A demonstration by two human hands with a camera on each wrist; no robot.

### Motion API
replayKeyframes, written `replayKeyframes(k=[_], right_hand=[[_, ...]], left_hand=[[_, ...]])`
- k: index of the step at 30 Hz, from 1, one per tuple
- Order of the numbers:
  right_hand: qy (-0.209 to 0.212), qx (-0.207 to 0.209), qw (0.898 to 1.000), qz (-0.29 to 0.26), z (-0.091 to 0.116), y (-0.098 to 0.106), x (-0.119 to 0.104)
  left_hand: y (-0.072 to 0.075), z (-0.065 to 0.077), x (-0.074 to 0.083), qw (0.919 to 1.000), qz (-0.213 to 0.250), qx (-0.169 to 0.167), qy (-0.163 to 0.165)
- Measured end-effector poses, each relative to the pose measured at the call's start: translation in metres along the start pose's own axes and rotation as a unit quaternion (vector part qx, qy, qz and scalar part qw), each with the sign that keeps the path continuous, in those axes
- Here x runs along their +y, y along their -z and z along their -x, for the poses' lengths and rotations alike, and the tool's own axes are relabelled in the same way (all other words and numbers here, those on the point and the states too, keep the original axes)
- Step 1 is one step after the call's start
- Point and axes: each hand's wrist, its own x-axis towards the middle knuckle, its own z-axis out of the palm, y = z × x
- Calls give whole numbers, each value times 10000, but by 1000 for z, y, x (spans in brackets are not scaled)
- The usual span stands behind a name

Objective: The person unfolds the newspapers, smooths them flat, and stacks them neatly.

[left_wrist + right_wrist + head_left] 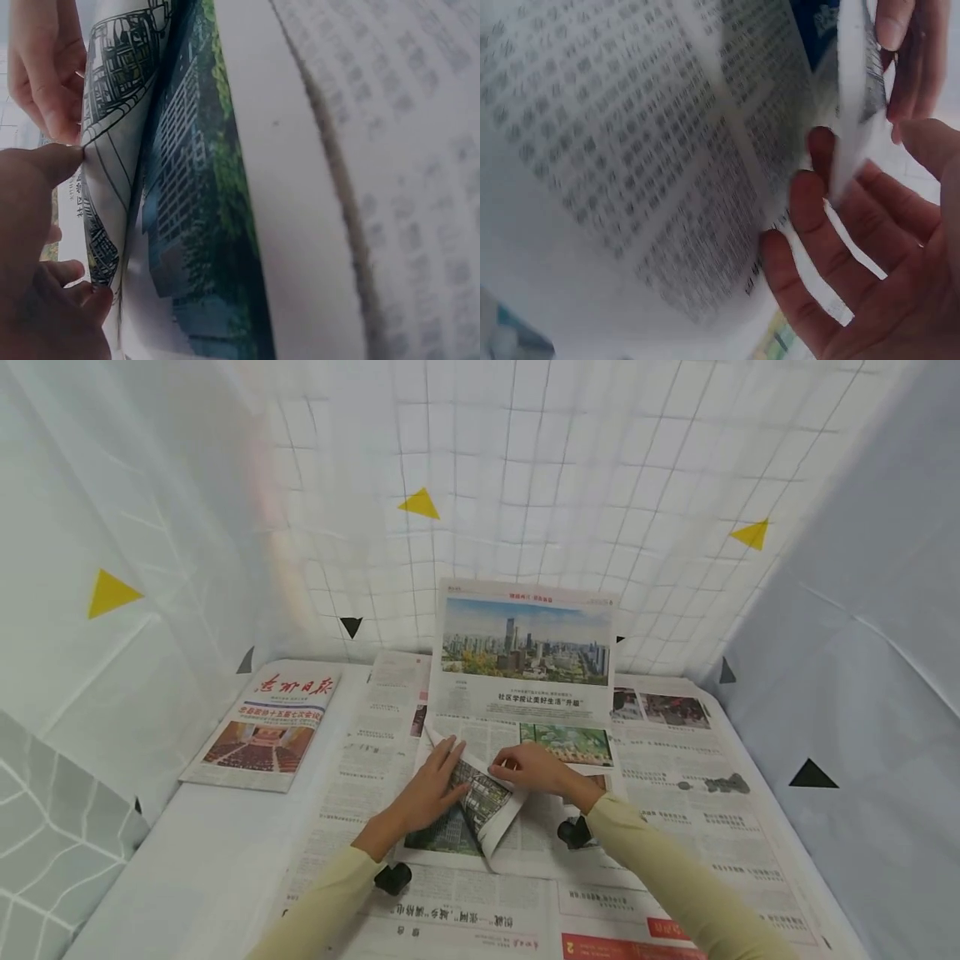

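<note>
A newspaper sheet (551, 852) lies in front of me with part of it folded over into a slanted flap (483, 793). My left hand (431, 789) rests on the flap's left side, its fingers extended and thumb apart. In the left wrist view, the left thumb (64, 161) touches the rolled paper beside a building photo (195, 195). My right hand (536, 768) holds the flap's right edge with curled fingers. In the right wrist view, the right fingers (806, 199) reach behind the raised paper edge (849, 97), with the thumb on its other side.
More newspaper sheets (690, 827) cover the white table (202, 835) underneath. A folded newspaper (262, 727) lies at the left. The sheet's far part, with a skyline photo (525, 639), leans up against the white back wall (525, 485). White side walls stand left and right.
</note>
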Motion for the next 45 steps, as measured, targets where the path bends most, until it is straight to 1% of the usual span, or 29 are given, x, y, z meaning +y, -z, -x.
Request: replayKeyframes(k=[3, 7, 10, 13, 19, 21, 24, 26, 29, 31, 33, 35, 38, 40, 45], right_hand=[[68, -49, 9999, -87, -2, -6, 0], [181, -18, 9998, -89, -6, -9, -3], [195, 38, 9998, -81, -9, -8, -5], [140, 56, 9997, -179, -12, -7, -5], [-138, 75, 9975, -693, -15, -6, -1], [-206, 135, 9969, -750, -16, -5, -1], [-193, 201, 9969, -732, -16, -4, -2], [-145, 229, 9971, -717, -16, -4, -2], [-203, 290, 9961, -813, -15, -4, -1], [-276, 358, 9952, -862, -13, -5, 1], [-375, 402, 9942, -925, -10, -4, 4], [-373, 416, 9939, -950, -7, -3, 7], [-371, 423, 9932, -1015, -4, 1, 10], [-344, 458, 9924, -1086, -1, 5, 12], [-454, 620, 9914, -1058, 10, 17, 18]], left_hand=[[-1, 2, 0, 10000, 3, -85, 45], [-4, 3, -1, 10000, 18, 37, 8], [-5, 3, -1, 9999, 56, 97, -77], [-4, 3, 0, 9998, 124, 43, -162], [-6, 5, 2, 9996, 79, -121, -244], [-6, 5, 2, 9995, 81, -120, -293], [-8, 6, 1, 9993, 70, -113, -357], [-9, 5, -1, 9992, -40, 10, -392], [-10, 5, -6, 9983, -372, 353, -283], [-11, 5, -10, 9962, -656, 565, -97], [-12, 6, -13, 9941, -830, 690, 78], [-12, 8, -16, 9935, -929, 622, 223], [-13, 11, -19, 9939, -960, 464, 299], [-12, 13, -20, 9939, -998, 298, 365], [-12, 14, -23, 9900, -1311, 55, 525]])
